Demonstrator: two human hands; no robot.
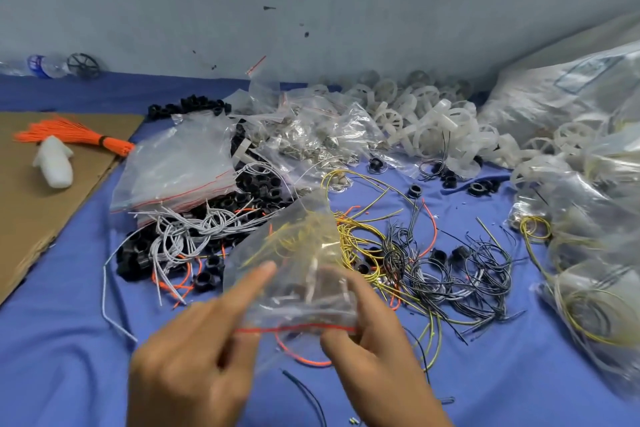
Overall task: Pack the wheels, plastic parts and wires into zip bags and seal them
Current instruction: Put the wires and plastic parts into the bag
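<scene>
The zip bag was held off the blue cloth at lower centre of the frame, with its red zip strip at the lower edge. Yellow wire and pale parts showed through its film, but motion blur hid the detail.

- Left hand: gripped the left end of the zip strip. The index finger lay straight across the front of the bag and the other fingers were curled.
- Right hand: pinched the right end of the zip strip, thumb in front.

Whether the strip was sealed could not be determined.

Loose stock lay on the cloth behind the bag:
- yellow wires at centre;
- black wires to their right;
- grey wires at centre left, lying over black plastic parts;
- a stack of empty bags resting on those parts;
- white wheels piled against the wall at upper right.

Filled bags were heaped along the right edge. At the left edge, a cardboard sheet carried a bundle of orange ties and a white plastic piece. A water bottle and a black wheel lay at upper left.
</scene>
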